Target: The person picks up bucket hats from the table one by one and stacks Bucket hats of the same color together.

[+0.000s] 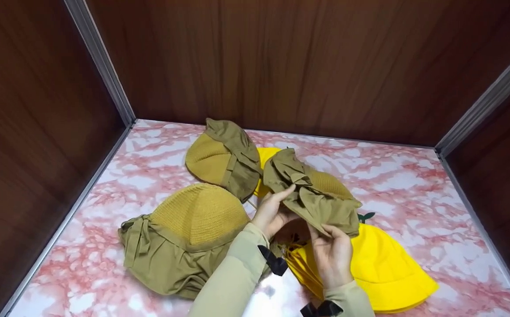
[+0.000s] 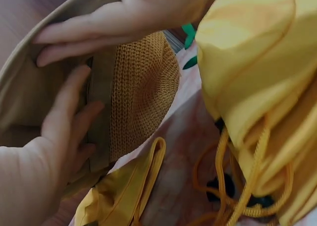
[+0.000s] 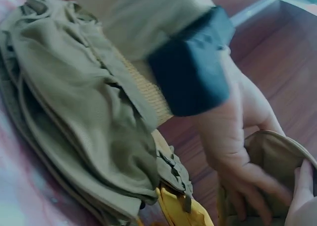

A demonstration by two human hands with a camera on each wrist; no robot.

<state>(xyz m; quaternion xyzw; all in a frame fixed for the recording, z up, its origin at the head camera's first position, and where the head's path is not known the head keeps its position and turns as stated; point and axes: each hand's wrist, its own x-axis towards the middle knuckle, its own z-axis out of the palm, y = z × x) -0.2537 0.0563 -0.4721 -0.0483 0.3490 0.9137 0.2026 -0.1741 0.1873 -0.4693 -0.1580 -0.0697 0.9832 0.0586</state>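
Left hand (image 2: 49, 149) against khaki hat (image 2: 141, 89)

Brown panels (image 1: 272, 66) around a marbled tabletop (image 1: 406, 187)

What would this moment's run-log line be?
Left hand: grips lifted hat; right hand: grips same hat; left side: near khaki hat, far khaki hat; right side: yellow hat

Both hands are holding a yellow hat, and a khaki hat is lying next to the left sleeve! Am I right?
Not quite: the head view shows the left hand and right hand holding a khaki sun hat, not a yellow one. A second khaki hat does lie next to the left sleeve.
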